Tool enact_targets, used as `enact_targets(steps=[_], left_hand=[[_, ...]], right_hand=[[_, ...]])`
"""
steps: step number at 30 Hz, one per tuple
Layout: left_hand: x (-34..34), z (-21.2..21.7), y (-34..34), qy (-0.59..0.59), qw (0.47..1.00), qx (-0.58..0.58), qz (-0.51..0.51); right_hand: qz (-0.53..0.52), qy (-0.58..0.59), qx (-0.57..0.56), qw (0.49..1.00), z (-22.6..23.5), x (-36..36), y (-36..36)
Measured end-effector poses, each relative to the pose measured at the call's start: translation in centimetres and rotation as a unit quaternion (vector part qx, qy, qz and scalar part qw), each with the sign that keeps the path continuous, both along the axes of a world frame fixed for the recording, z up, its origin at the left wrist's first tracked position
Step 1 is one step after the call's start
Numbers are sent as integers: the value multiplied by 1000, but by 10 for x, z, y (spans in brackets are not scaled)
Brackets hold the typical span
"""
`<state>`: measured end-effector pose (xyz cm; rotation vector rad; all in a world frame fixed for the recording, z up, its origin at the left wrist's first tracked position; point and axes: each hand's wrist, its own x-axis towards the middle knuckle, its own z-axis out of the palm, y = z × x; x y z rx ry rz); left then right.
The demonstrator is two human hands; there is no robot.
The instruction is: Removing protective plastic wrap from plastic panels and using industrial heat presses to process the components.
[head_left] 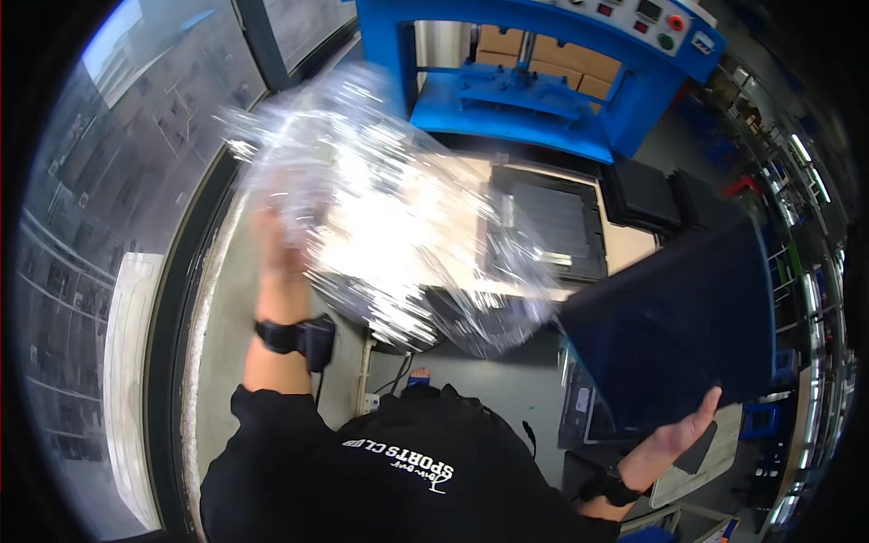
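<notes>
A crumpled sheet of clear plastic film (362, 181), smeared by motion and glare, hangs from my raised left hand (282, 226). The film spreads over the light wooden worktop (453, 204), and part of that hand is hidden behind it. On the right, a large, flat, dark navy panel (679, 317) is tilted in my right hand (692, 425), gripped at its near lower edge. A black rectangular tray (552, 222) with a grey inner surface lies on the worktop between them, with the film overlapping its left side.
A blue press machine (534, 100) with a button panel (638, 23) stands behind the worktop. Black blocks (643, 195) sit right of the tray. A window (136, 181) and its ledge run along the left. Dark flat items (579, 407) lie low on the right.
</notes>
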<state>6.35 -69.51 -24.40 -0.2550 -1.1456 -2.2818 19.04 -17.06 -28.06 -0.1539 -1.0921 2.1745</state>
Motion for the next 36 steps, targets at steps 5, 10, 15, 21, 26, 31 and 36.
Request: enact_targets(steps=[5, 10, 15, 21, 26, 31, 36], left_hand=[[18, 42, -71, 49, 970, -168, 167], [24, 85, -71, -27, 952, -39, 302], [16, 66, -91, 33, 951, -183, 245], [25, 59, -105, -54, 936, -175, 300], [26, 49, -104, -74, 932, -176, 307], [11, 22, -110, -68, 918, -167, 352], [-9, 7, -116, -27, 930, -231, 286]], right_hand=[[60, -100, 177, 977, 7, -101, -122], [299, -188, 164, 921, -44, -196, -234], [366, -274, 129, 880, -130, -241, -317], [406, -377, -24, 832, -203, -250, -334], [439, -355, 62, 823, -177, -276, -339], [402, -332, 135, 843, -177, -287, -322], [353, -243, 92, 899, -111, -256, -315]])
